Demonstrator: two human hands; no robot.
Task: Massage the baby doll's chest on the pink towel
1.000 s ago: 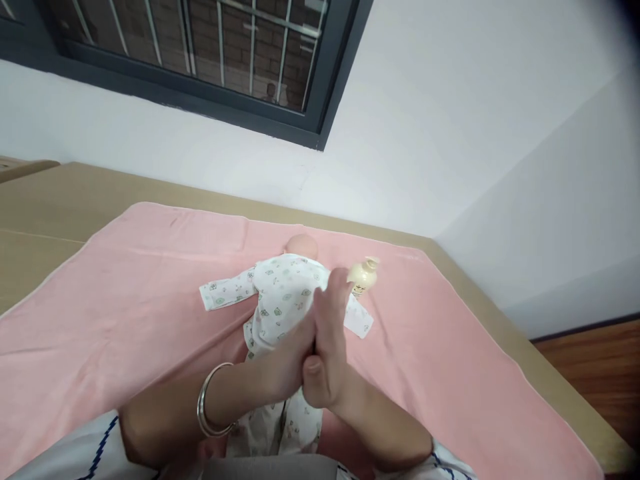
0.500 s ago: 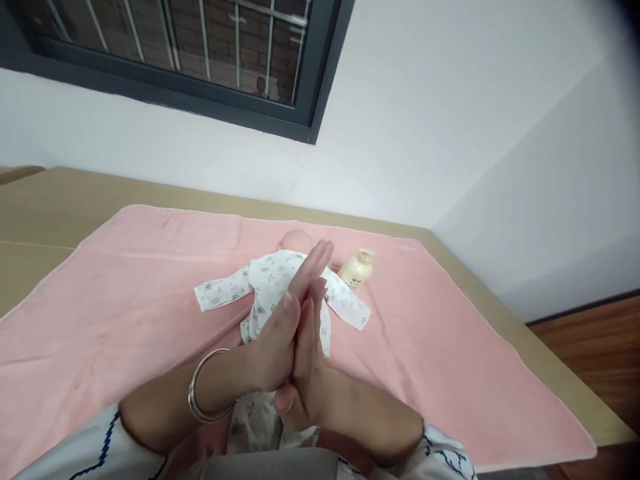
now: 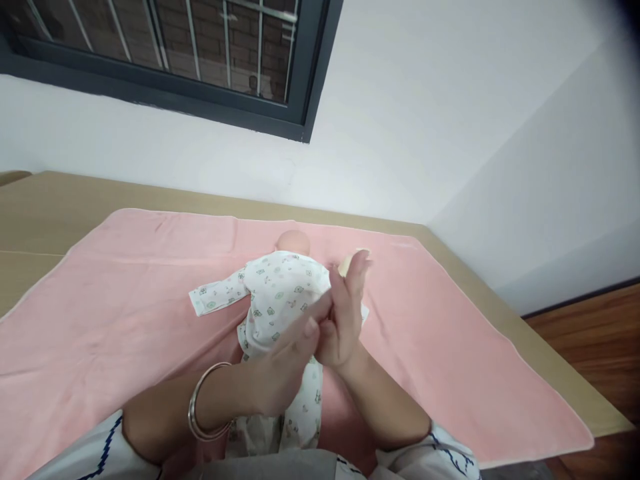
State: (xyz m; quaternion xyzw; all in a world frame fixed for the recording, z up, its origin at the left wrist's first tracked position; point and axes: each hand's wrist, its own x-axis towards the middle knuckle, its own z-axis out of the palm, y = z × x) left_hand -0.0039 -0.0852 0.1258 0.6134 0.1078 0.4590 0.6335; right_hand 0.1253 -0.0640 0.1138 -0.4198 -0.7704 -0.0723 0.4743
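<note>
My left hand (image 3: 287,360), with a silver bangle on its wrist, has its fingers stretched out and meets the palm side of my right hand (image 3: 345,317). The right hand's fingers point up, also stretched out. No object shows between them. Beneath and beyond both hands, a baby doll (image 3: 280,293) in white printed clothes lies on a pink blanket (image 3: 435,347). Its rounded head is at the far end, and one sleeve reaches out to the left. Behind my right fingers a cream-yellow bottle (image 3: 345,267) is mostly hidden.
The blanket covers much of a light wooden table (image 3: 100,190). A white wall (image 3: 225,163) rises along its far side, with a dark-framed window (image 3: 280,117) above. Brown wood panelling (image 3: 590,327) stands past the right edge.
My hands have slid against each other: the right one moved up and right, the left one slipped lower. The right hand now covers most of the bottle. The camera view shifted slightly.
</note>
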